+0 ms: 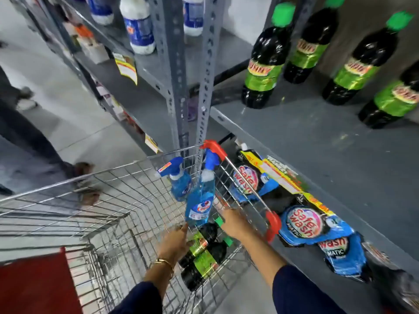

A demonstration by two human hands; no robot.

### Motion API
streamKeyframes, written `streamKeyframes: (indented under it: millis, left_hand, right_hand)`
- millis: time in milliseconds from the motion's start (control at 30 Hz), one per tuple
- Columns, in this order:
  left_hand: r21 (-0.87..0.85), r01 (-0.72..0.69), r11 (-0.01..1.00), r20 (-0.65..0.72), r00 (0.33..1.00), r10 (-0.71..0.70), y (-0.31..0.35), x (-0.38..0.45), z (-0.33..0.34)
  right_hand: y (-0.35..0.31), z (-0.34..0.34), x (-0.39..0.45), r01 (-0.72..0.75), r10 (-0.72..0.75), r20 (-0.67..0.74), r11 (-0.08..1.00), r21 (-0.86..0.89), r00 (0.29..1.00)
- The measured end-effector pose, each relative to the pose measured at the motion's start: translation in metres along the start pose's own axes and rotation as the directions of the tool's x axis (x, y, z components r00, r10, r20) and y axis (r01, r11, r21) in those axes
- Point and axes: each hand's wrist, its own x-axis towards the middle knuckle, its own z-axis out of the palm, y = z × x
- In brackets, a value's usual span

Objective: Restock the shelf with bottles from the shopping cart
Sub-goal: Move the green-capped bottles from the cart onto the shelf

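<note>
A wire shopping cart [108, 177] with red corners stands against the shelves. Two dark bottles with green labels and green caps lie in its near right corner, the upper bottle [200, 240] above the lower bottle [204, 264]. Two blue spray bottles [199, 205] hang inside the cart's far right corner. My left hand [174, 241] rests on the upper dark bottle's side, fingers stretched forward. My right hand [233, 223] curls over that bottle's neck by the green cap. Several matching dark bottles [263, 71] stand on the grey shelf [317, 137] at the right.
Blue "Safe wash" pouches [303, 223] lie on the lower shelf beside the cart. White bottles with blue labels [139, 30] stand on the upper left shelves. Perforated metal posts [172, 75] divide the bays. Another person's legs [27, 132] are in the aisle at left. A red panel [34, 284] sits at the cart's near left.
</note>
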Motion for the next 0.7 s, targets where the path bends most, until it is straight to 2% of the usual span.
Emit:
streamKeyframes:
  millis: [167,367,500,700]
  left_hand:
    - [-0.160,0.087,0.983,0.132,0.989,-0.066,-0.015,0.037,0.030]
    - [-0.187,0.080,0.979,0.276,0.961,-0.026,-0.015,0.063,0.039]
    - [-0.225,0.090,0.970,0.253,0.967,-0.032,-0.014,0.067,0.036]
    - [-0.371,0.104,0.923,0.175,0.984,-0.040,-0.019,0.048,0.037]
  right_hand:
    - [0.000,0.017,0.048,-0.151,0.163,0.186,0.985,-0.078,0.969]
    - [-0.003,0.038,0.082,-0.200,0.206,0.200,0.978,-0.053,0.958]
    - [-0.006,0.048,0.088,-0.244,0.239,0.194,0.970,0.002,0.951]
    - [-0.011,0.035,0.077,-0.310,0.295,0.102,0.930,0.196,0.950]
